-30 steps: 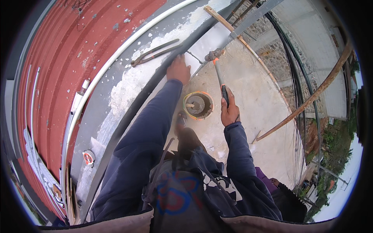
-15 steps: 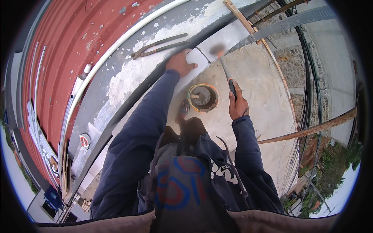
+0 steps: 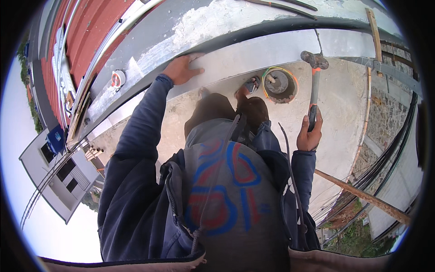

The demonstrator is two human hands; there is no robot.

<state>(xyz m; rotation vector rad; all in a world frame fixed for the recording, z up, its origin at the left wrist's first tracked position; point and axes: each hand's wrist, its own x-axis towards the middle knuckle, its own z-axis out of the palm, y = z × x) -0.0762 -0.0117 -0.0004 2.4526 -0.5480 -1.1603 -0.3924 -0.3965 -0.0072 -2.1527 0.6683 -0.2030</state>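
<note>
My left hand [image 3: 182, 69] lies flat with fingers spread on the grey concrete ledge [image 3: 253, 52] of a wall. My right hand [image 3: 310, 132] grips the black and orange handle of a hammer [image 3: 314, 88], whose rusty head [image 3: 314, 59] points up toward the ledge. On the concrete slab [image 3: 335, 104] below, between my hands, stands a round bucket [image 3: 280, 85] with a yellow and green rim and grey contents. My dark trousers and shoe [image 3: 250, 85] show beside it.
A red corrugated roof [image 3: 77, 31] lies beyond the ledge at upper left. Wooden poles [image 3: 364, 197] and black cables [image 3: 385, 158] run along the slab's right edge. A small round red and white object [image 3: 118, 79] sits on the ledge. Bent metal rods [image 3: 281, 7] lie at top.
The view has swung right and tilted. My left hand has slid left along the ledge. The hammer, still in my right hand, now stands to the right of the bucket.
</note>
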